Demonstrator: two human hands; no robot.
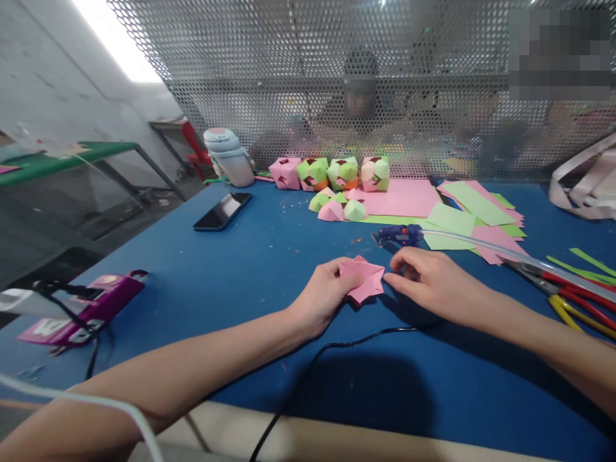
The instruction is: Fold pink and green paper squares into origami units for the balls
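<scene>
A folded pink paper piece (364,279) lies on the blue table top (231,269) near the middle. My left hand (323,296) grips its left side with the fingers curled round it. My right hand (428,282) rests just right of the paper, its fingertips pinched at the paper's right corner. A blue glue gun (397,235) lies right behind my right hand.
Finished pink and green paper cubes (337,173) line the back by the perforated metal screen (337,77). Pink and green sheets (462,215), scissors (563,282), a phone (222,211), a magenta device (91,308) and a black cable (308,372) lie around. A person sits behind the screen.
</scene>
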